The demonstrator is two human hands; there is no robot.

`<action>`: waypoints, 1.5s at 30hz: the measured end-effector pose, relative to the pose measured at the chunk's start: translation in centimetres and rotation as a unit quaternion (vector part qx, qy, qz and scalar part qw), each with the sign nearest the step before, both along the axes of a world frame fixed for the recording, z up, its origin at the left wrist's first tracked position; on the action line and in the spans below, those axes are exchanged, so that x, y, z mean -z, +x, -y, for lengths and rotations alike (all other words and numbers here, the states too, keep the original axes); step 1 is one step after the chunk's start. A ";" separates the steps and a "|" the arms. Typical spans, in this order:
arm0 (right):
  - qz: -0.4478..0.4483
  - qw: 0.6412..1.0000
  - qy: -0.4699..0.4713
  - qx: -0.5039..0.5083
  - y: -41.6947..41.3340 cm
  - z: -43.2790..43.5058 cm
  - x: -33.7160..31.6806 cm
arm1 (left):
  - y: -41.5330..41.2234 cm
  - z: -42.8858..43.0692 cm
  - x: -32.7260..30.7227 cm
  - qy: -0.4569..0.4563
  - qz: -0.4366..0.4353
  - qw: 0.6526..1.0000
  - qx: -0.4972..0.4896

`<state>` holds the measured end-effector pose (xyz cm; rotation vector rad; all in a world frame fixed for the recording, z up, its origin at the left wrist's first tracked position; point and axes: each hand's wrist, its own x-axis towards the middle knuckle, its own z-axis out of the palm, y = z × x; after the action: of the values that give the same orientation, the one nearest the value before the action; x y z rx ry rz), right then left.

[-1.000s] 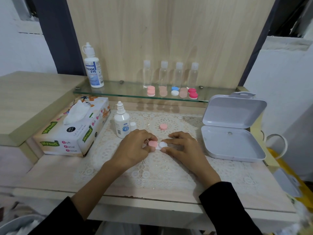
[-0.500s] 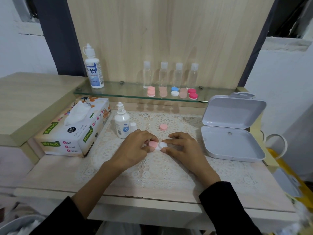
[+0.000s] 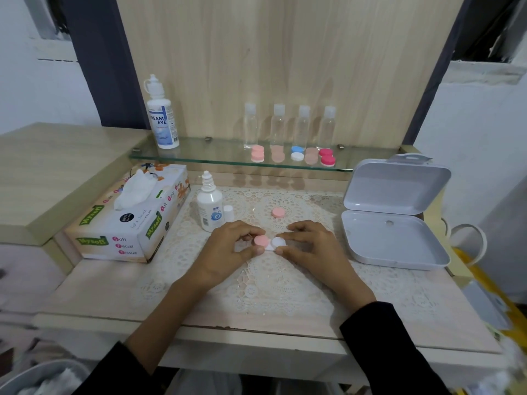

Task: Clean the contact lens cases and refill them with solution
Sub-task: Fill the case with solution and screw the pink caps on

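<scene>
Contact lens case is at the middle of the lace mat on the worktop. My left hand pinches its pink-capped end with curled fingers, and my right hand pinches the white end. A loose pink cap lies just behind.

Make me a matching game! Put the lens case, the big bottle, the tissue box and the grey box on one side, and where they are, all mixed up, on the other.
Things:
1. lens case
2. big bottle
3. tissue box
4. grey box

Places:
a. standing on the glass shelf
b. lid open, on the right side of the table
c. pinched between the left hand and the right hand
d. on the left side of the table

Pairs: 1-c, 2-a, 3-d, 4-b
</scene>
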<state>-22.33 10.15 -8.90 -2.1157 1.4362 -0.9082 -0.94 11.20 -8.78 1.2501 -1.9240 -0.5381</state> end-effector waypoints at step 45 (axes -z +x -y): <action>-0.032 0.996 -0.054 -0.064 0.7 1.0 0.0 | 0.1 0.2 0.4 -0.005 -0.007 1.000 0.005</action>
<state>-21.62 9.12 -8.94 -2.3058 1.2905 -0.8954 -0.88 11.03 -9.16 1.2284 -1.9201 -0.5411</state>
